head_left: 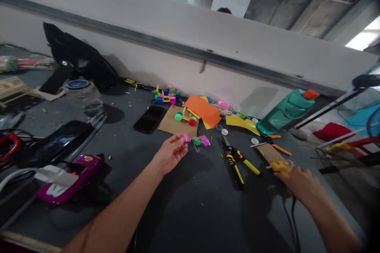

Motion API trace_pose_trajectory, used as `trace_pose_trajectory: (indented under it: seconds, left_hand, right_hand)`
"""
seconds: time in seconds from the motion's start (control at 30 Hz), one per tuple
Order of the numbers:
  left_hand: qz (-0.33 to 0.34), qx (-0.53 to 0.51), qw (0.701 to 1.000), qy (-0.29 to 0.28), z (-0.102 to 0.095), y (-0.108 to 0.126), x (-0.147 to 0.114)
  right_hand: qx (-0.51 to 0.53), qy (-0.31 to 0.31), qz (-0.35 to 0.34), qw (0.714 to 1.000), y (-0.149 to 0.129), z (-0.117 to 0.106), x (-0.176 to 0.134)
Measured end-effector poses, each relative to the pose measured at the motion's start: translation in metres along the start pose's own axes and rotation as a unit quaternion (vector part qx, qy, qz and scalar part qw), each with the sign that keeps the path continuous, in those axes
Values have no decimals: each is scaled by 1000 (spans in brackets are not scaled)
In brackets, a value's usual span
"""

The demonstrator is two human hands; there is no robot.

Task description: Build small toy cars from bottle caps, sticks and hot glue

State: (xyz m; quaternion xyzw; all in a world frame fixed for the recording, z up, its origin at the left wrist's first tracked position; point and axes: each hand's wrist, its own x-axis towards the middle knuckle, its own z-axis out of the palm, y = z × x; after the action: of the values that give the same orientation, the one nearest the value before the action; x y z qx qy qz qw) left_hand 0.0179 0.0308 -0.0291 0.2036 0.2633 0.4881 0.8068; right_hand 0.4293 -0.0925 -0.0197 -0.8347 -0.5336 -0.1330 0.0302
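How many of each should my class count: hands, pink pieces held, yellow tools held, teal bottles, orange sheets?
Hands: 2, left hand and right hand
Pink piece held: 1
Yellow tool held: 1
Teal bottle: 1
Orange sheet: 1
Total: 6

The piece is pink, glue gun yellow, card orange, and bottle teal.

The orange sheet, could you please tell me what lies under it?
Yellow paper shows past the near and far edges of the orange sheet, seemingly running underneath. The covered part, and anything else beneath, cannot be seen.
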Motion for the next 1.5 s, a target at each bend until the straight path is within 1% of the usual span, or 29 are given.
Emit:
trace_pose_trajectory:
  seconds: [0.03, 0.07, 0.1, 0.13, 0.17, 0.23, 0.3, 0.33, 0.4, 0.47, 0.53, 0.6, 0.73, 0.93, 1.0, 1.1, 1.2, 1.27, 1.37, 1.5]
  left_hand:
    - [-3, 1, 1000, -4, 0, 0, 0]
    - [-6, 2, 1000, -9, 0, 0, 0]
    - [-8, 4, 1000, -13, 0, -1, -1]
    - [-10, 6, 1000, -18, 0, -1, -1]
    - [-14, 8, 1000, -23, 0, -1, -1]
    - [-19, 11, 999, -34, 0, -1, -2]
    - [-24, 9, 999, -46, -1, 0, -3]
    - [-24, 6, 998, -51, -1, 1, -4]
    - [-23, -1, 998, -52, 0, 4, -5]
    - [-23, -6, 998, -51, 1, 5, -5]
    - [-26, -10, 998, -51, 1, 6, -5]
    - [-28, -16, 998, -50, 1, 6, -4]
    - [-34, -22, 998, -52, -1, 4, -2]
    - [-45, -7, 998, -36, 3, 2, -3]
    - [-48, -2, 998, -36, 4, 2, -3]
    - [-45, 3, 998, -40, 2, 2, -2]
    - [-33, 18, 999, -24, -1, 3, 1]
    - [-27, 30, 999, -12, -4, 4, 4]
    - [0, 70, 998, 4, -5, 3, 9]
    - [57, 137, 986, 80, 0, -1, 8]
  right_hand:
    - [1, 10, 2, 1000, -14, -15, 3]
    - [34, 24, -20, 999, -32, -31, 4]
    - [100, 31, -56, 993, -55, -47, 5]
    - [186, 25, -92, 978, -81, -63, 5]
    - [266, 3, -130, 955, -110, -77, 4]
    - [381, -52, -199, 901, -166, -94, 1]
    - [468, -101, -248, 842, -213, -97, -1]
    - [503, -127, -259, 815, -232, -95, -1]
    - [555, -171, -261, 771, -257, -87, 2]
    - [595, -224, -259, 727, -271, -79, 7]
    - [631, -273, -253, 681, -277, -74, 11]
    - [660, -305, -240, 644, -280, -70, 13]
    - [696, -327, -195, 609, -283, -65, 12]
    - [743, -358, -118, 552, -285, -59, 8]
    - [752, -363, -101, 541, -284, -58, 7]
    - [769, -348, -79, 530, -281, -58, 7]
    - [795, -339, -53, 500, -275, -59, 7]
    - [805, -338, -37, 486, -270, -60, 6]
    - [811, -326, -21, 486, -260, -60, 5]
    - [812, -295, 3, 504, -243, -56, 11]
